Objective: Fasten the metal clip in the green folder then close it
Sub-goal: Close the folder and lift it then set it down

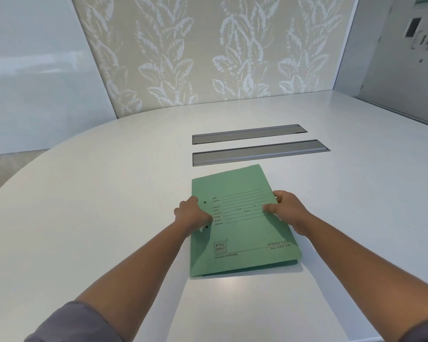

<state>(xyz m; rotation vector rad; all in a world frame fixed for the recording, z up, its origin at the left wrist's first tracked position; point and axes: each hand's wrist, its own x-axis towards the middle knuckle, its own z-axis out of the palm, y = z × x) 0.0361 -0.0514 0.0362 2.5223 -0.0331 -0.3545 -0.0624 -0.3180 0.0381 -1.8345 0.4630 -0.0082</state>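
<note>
A green folder (242,233) lies on the white table (109,206), front cover down with printed lines and a logo facing up. The cover sits slightly raised at the near right corner. My left hand (193,214) rests on the folder's left spine edge, beside two punched holes, fingers curled. My right hand (286,208) grips the right edge of the cover, thumb on top and fingers wrapped around the edge. The metal clip is hidden inside the folder.
Two grey metal cable flaps (257,151) are set into the table just beyond the folder. A leaf-patterned wall panel (208,50) stands behind the table. The table's curved edge runs along the left.
</note>
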